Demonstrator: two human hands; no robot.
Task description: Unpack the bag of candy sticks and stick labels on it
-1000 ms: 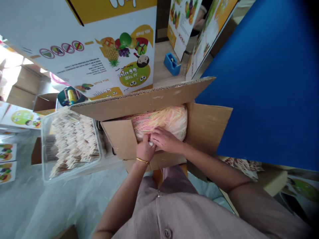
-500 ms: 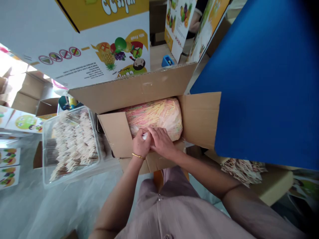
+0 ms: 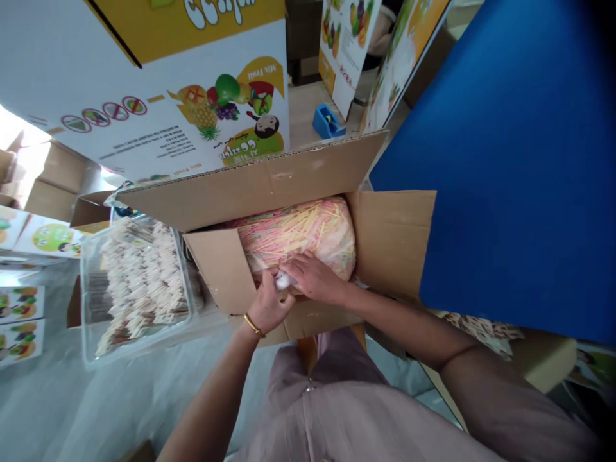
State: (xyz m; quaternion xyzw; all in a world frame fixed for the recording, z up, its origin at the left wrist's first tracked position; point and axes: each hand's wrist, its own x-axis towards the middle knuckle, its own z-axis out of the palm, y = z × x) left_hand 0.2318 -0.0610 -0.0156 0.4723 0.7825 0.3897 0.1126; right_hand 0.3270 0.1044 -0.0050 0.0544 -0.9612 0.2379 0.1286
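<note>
Head view shows me the bag (image 3: pixel 301 228) inside the carton (image 3: pixel 269 183), flaps (image 3: pixel 394 240) unclosed, left hand (image 3: pixel 267 308) and right hand (image 3: pixel 318 280) pinching white plastic (image 3: pixel 283 280)

Open cardboard box (image 3: pixel 392 240) w/ clear bag (image 3: pixel 298 234) of pink/yellow sticks inside. L hand (image 3: pixel 270 303) pinches bag's white bunched end (image 3: pixel 283 280); R hand (image 3: pixel 315 277) fingertips touching same. Clear bin (image 3: pixel 88 340) of paper pkts (image 3: pixel 144 276) on box's L side. Blue tape disp. (image 3: pixel 327 122) beyond back flap (image 3: pixel 269 178), nr printed ctn (image 3: pixel 158 138). Blue panel (image 3: pixel 510 186) at R.
</note>
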